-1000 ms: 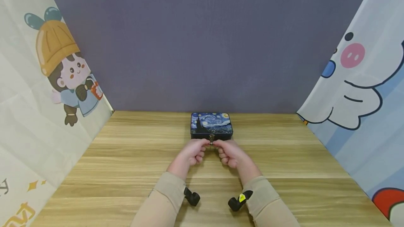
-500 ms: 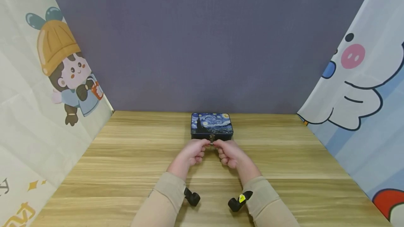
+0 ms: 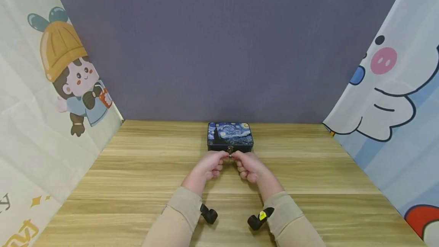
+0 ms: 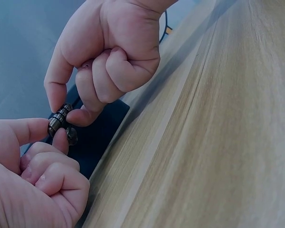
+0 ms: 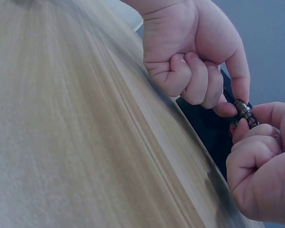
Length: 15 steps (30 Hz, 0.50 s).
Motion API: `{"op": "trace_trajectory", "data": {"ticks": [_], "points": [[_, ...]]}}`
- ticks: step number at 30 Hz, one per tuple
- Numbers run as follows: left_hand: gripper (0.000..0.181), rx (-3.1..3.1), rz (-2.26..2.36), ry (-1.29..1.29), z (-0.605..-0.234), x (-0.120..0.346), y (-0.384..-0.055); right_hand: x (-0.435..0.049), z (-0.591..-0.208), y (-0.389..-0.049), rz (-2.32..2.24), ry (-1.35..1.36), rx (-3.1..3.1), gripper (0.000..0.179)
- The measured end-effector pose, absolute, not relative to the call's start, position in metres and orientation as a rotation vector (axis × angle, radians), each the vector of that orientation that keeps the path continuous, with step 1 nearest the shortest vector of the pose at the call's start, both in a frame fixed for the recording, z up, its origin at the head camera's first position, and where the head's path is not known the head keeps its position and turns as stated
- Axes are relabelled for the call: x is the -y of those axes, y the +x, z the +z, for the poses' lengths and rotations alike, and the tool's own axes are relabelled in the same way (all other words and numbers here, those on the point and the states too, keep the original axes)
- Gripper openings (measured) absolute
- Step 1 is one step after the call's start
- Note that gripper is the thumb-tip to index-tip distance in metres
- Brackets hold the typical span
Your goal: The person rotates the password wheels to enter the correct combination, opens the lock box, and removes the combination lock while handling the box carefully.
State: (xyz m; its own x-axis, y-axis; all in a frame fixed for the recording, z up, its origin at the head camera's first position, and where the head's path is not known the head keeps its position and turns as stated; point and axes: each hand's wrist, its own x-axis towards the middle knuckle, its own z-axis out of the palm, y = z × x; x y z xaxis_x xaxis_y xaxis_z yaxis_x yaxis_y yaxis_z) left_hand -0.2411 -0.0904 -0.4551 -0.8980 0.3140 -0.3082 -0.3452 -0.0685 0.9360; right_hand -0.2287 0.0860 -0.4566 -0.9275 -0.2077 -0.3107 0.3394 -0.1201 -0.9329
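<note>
A small tin box (image 3: 229,134) with a starry-night painting on its lid sits closed at the back of the table. At its front hangs a little metal combination lock (image 4: 60,118) with ringed dials, near the box's clasp (image 3: 230,148). My left hand (image 3: 210,165) pinches one end of the lock between thumb and forefinger, the other fingers curled into the palm. From the other side my right hand (image 3: 251,167) pinches the opposite end the same way. Both wrist views show the dials between the fingertips; the digits are too small to read.
The wooden table (image 3: 137,186) runs up to a grey back panel (image 3: 219,48). Cartoon-printed cloths hang on the left (image 3: 27,125) and right (image 3: 404,125). Each sleeve cuff carries a black wrist camera.
</note>
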Motion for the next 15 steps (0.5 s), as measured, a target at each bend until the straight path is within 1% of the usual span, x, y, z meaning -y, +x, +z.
{"op": "trace_trajectory", "data": {"ticks": [15], "points": [[0.031,-1.831,1.998,-0.049,-0.4534,0.0896,-0.2389,-0.0827,-0.455,-0.2279,-2.107,0.191,-1.804,0.018]]}}
